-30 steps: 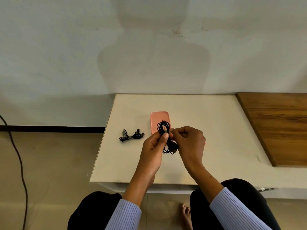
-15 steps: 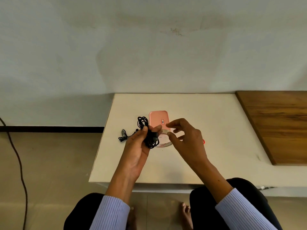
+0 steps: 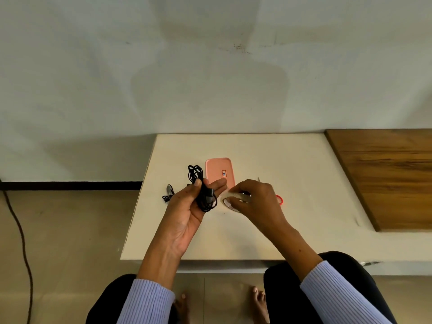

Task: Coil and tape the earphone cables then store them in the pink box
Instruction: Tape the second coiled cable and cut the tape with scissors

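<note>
My left hand [image 3: 191, 204] holds a coiled black earphone cable [image 3: 200, 183] above the white table, thumb pressed across the coil, its loops sticking out above and below. My right hand [image 3: 254, 199] grips a roll of clear tape [image 3: 230, 200] that lies on the table just right of the coil. The pink box [image 3: 219, 172], closed with a small sticker on its lid, lies flat behind both hands. A second black earphone bundle [image 3: 167, 194] lies on the table to the left, partly hidden by my left hand.
The white table [image 3: 292, 206] ends at its left edge near the loose bundle. A red ring-shaped thing [image 3: 280, 199] peeks out behind my right hand. A brown wooden board [image 3: 388, 174] covers the right side. A black cord [image 3: 21, 242] runs along the floor at left.
My left hand carried the coiled cable leftward alone. My right hand let go of the coil, dropped to the table and took hold of the tape roll.
</note>
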`<control>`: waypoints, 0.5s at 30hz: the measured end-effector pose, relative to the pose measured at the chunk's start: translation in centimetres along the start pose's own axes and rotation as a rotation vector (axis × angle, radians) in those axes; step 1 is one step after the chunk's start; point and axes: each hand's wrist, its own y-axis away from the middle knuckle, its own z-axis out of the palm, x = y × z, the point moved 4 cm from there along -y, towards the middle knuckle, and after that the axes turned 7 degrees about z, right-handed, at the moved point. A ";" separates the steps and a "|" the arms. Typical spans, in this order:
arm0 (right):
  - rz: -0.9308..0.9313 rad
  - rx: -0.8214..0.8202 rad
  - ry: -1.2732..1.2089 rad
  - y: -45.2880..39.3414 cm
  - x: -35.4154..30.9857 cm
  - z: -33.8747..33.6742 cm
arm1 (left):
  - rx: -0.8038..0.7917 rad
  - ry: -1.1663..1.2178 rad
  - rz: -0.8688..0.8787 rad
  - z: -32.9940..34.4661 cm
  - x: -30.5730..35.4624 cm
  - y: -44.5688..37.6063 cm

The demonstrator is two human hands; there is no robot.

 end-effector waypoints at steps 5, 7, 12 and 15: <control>0.095 -0.101 0.185 -0.9 1.8 1.4 | -0.048 0.065 0.046 0.6 0.5 0.3; 0.128 -0.129 0.231 -1.0 2.5 1.6 | -0.083 0.082 0.044 0.5 0.6 0.2; 0.102 -0.102 0.214 -0.8 2.9 1.3 | -0.074 0.044 0.052 0.7 0.5 0.6; 0.095 -0.120 0.207 -0.5 3.6 1.0 | -0.088 0.033 0.030 2.0 0.2 1.2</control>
